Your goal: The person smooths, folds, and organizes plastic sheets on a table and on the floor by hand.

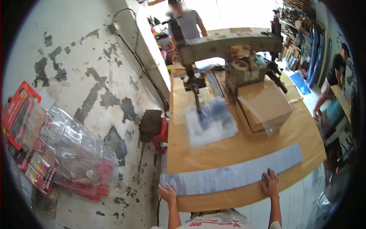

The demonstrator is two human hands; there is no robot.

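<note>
A long grey strip (228, 176) lies flat along the near part of the brown-covered table (225, 199). My left hand (167, 193) rests at the strip's left end, by the table's corner, with its thumb apart from the fingers. Toward the strip's right part, my right hand (270, 184) touches its near edge, fingers spread on it. Beyond the strip lie a stack of clear plastic bags (211, 124) and a cardboard box (267, 107).
A metal machine arm (217, 47) spans the table's far side. Plastic packages (72, 152) hang on the left wall, near a red stool (162, 137). One person (189, 24) stands beyond the table; another (337, 70) bends at the right.
</note>
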